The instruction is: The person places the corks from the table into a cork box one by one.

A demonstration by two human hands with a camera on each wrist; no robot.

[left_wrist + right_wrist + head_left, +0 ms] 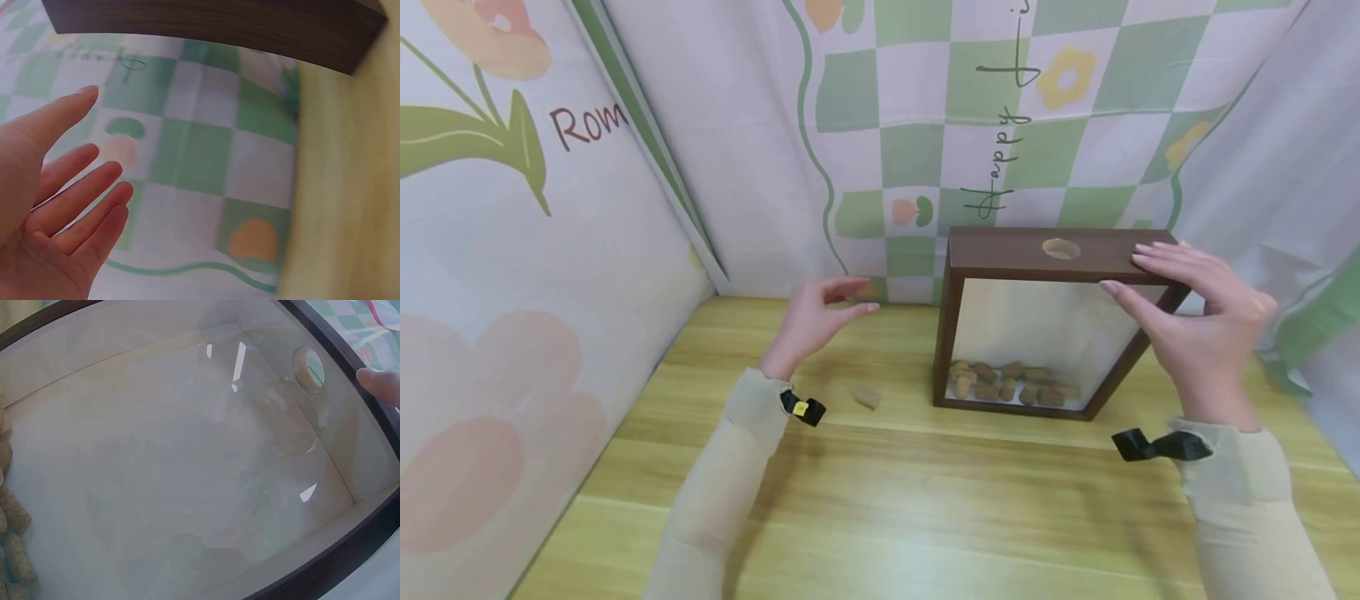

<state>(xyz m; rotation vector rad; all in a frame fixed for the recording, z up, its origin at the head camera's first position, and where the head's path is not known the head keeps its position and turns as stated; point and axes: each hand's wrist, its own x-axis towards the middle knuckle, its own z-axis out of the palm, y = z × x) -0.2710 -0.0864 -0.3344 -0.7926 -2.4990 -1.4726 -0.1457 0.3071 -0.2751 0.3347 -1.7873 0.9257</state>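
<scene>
A dark brown wooden shadow box (pixel 943 333) with a clear front and a round hole (pixel 1062 248) in its top stands upright on the table. Several corks (pixel 1050 395) lie along its bottom; in the right wrist view some corks (pixel 19 557) show at the left edge. My right hand (pixel 1206 325) grips the top right corner, thumb at the front edge and fingers over the top. Left of the box, my left hand (pixel 815 319) hovers with nothing in it, fingers and thumb apart, as in the left wrist view. A single cork (pixel 867 397) lies on the table near my left wrist.
The wood-grain table (pixel 880 508) reaches back to a green-and-white checked curtain (pixel 910 158) behind the box. A printed fabric panel (pixel 550 292) borders the left side. Pale curtain cloth (pixel 1292 200) hangs at the right. Each wrist wears a black camera strap (pixel 1180 445).
</scene>
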